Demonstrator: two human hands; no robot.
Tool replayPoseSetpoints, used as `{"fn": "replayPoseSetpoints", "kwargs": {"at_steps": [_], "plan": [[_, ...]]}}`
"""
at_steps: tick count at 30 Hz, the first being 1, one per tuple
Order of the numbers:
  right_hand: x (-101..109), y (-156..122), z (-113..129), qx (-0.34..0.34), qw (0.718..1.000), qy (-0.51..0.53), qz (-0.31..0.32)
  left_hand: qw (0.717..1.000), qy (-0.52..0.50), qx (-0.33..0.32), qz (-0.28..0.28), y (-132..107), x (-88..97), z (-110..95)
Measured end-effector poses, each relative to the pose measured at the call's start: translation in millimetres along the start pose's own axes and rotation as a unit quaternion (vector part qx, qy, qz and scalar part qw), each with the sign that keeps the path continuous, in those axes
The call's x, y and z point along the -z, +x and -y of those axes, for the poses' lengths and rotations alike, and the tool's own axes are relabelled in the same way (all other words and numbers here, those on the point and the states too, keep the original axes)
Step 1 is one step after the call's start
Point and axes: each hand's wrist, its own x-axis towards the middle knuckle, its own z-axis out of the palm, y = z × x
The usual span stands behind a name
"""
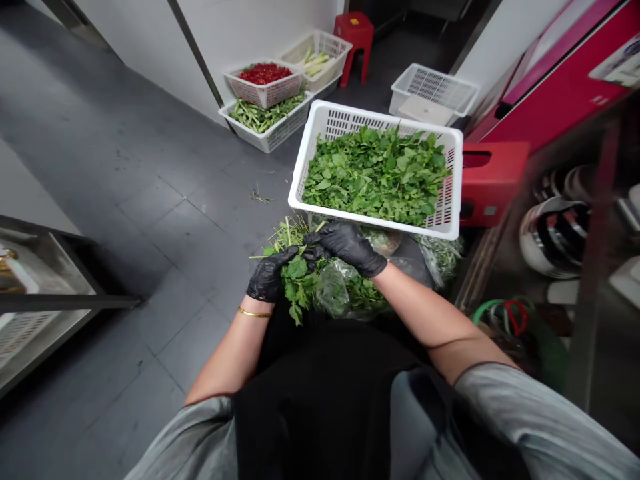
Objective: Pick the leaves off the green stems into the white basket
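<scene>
Label (pixel 617 61) on the red panel (pixel 545 100) beyond the basket of greens (pixel 375 117) is unreadable.

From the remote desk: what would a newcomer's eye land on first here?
A white crate heaped with green leaves fills the centre. Just below it, the black-gloved left hand and right hand grip a bunch of leafy stems. By the far wall, a white basket of red chillies stands out.

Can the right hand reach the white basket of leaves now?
Probably yes: the black-gloved right hand sits just below the near rim of the white plastic basket, with nothing visible between them, though it holds a bunch of leafy greens.
</scene>
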Motion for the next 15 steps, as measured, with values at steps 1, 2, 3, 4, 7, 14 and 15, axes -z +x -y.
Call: {"fn": "replayPoseSetpoints", "kwargs": {"at_steps": [1, 2, 3, 4, 7, 14, 15], "plan": [[3.9, -7.4, 4.2, -0.006, 1.0, 0.003, -0.025, 1.0, 0.0, 0.006, 0.009, -3.2, -2.8, 0.1], [6.3, -13.8, 8.9, -0.011, 0.999, 0.013, -0.046, 1.0, 0.003, 0.018, 0.023, -6.9, -6.5, 0.0], [7.7, -18.8, 13.2, -0.015, 0.997, 0.027, -0.065, 0.999, 0.006, 0.029, 0.036, -11.1, -10.7, -0.4], [8.9, -22.0, 16.6, -0.017, 0.996, 0.04, -0.082, 0.998, 0.01, 0.04, 0.049, -15.8, -14.9, -1.0], [19.3, -23.1, 17.8, -0.012, 0.996, 0.048, -0.073, 0.995, 0.044, 0.049, 0.08, -29.6, -22.6, -3.4], [64.8, -30.4, 11.6, 0.007, 0.981, 0.005, -0.192, 0.989, 0.111, -0.084, 0.045, -38.2, -18.3, 1.0], [61.4, -34.6, 15.0, -0.029, 0.983, 0.018, -0.182, 0.984, 0.128, -0.121, 0.037, -36.9, -18.9, 3.8]]}}
